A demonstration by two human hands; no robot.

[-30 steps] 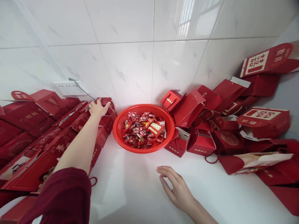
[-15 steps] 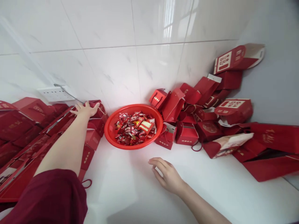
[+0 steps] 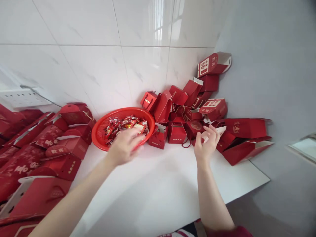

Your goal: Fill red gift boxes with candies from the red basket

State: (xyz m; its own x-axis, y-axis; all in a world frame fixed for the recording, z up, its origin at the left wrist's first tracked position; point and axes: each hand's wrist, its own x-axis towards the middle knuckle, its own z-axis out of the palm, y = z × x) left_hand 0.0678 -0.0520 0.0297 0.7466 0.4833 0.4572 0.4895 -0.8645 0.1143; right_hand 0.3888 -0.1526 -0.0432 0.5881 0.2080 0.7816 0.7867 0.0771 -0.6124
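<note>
My left hand [image 3: 127, 144], blurred by motion, hovers over the front right rim of a round red plastic basket [image 3: 100, 140]. Its fingers look stretched out, and I make out nothing in them. Inside the basket lie many small wrapped candies [image 3: 112, 126], mostly red. My right hand [image 3: 205, 144] is at a red paper box with a pale panel [image 3: 221, 130], fingers and thumb apart. The hand covers much of that box, and whether it touches it I cannot tell. Just left of it stand small red gift boxes [image 3: 177, 133] with gold print.
Rows of red boxes [image 3: 63, 164] fill the left side. More red boxes [image 3: 213, 110] pile up in the right corner, larger open ones [image 3: 247, 128] at the far right. A socket strip [image 3: 24, 97] with a cable sits by the tiled wall [image 3: 91, 72]. The white table [image 3: 158, 184] ends at front right.
My left hand has left the boxes on the left and moved right to the basket. My right hand has gone up and right to the pale-panelled box. The view has turned right.
</note>
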